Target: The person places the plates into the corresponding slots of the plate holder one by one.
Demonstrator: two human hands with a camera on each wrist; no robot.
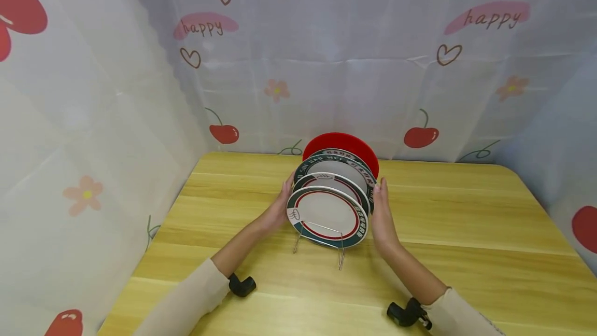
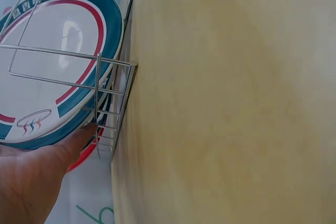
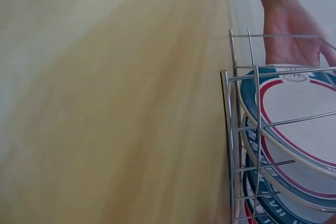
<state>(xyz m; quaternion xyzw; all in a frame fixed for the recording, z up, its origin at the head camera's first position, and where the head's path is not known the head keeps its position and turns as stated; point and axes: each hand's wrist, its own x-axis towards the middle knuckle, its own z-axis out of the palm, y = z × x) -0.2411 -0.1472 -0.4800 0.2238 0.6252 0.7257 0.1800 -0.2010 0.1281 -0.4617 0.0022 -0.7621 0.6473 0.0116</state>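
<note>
Several round plates stand on edge, one behind another, in a silver wire rack (image 2: pixel 124 114). The front plate (image 1: pixel 326 214) is white with a dark green rim and a red ring. Behind it come a similar plate (image 1: pixel 333 182), green-rimmed plates with lettering (image 1: pixel 345 168), and a red plate (image 1: pixel 342 140) at the back. My left hand (image 1: pixel 276 214) rests along the left edges of the plates, its fingertips partly hidden behind them. On the opposite side, my right hand (image 1: pixel 383 222) lies with extended fingers against the right edges.
The rack stands on a light wooden table (image 1: pixel 466 211). A printed white curtain (image 1: pixel 336 92) hangs close behind the table's back edge and continues along the sides. A black wrist device (image 1: pixel 242 286) sticks out at the left cuff, another device (image 1: pixel 404 313) at the right cuff.
</note>
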